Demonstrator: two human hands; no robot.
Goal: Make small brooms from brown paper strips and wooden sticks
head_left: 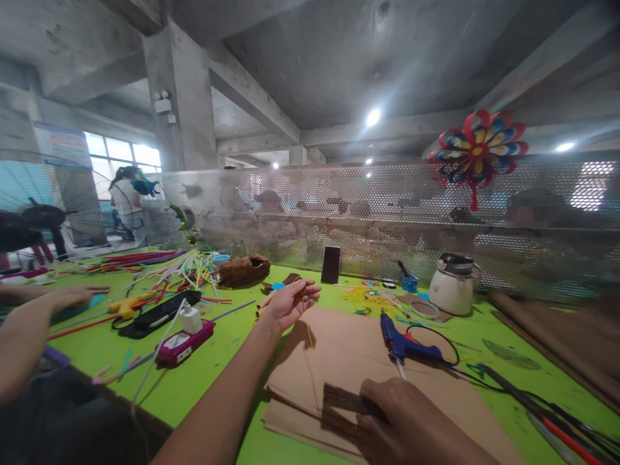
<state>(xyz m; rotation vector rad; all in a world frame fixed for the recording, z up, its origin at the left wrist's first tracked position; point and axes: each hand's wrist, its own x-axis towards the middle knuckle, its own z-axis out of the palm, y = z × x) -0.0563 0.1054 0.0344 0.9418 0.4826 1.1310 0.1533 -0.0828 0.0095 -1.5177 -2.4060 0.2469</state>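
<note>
My left hand [293,302] is raised over the cardboard sheet [349,336], palm turned up and fingers curled together. A thin yellow strip [310,334] hangs down from those fingers. My right hand [411,420], low at the front and a little blurred, is closed on a dark brown bark-like piece [341,399] that sticks out to its left. That piece lies over the near edge of the cardboard; its inner end is hidden by the hand. Just beyond my right hand rests a blue glue gun [411,345] with a dark cable.
At left a co-worker's arm [29,329] reaches over the green table [232,361]. A purple power strip [186,342], yellow glue gun [133,303] and coloured strips [169,268] lie there. A phone [331,265], brown hollow object [245,270] and kettle [453,287] stand before a perforated screen [300,219].
</note>
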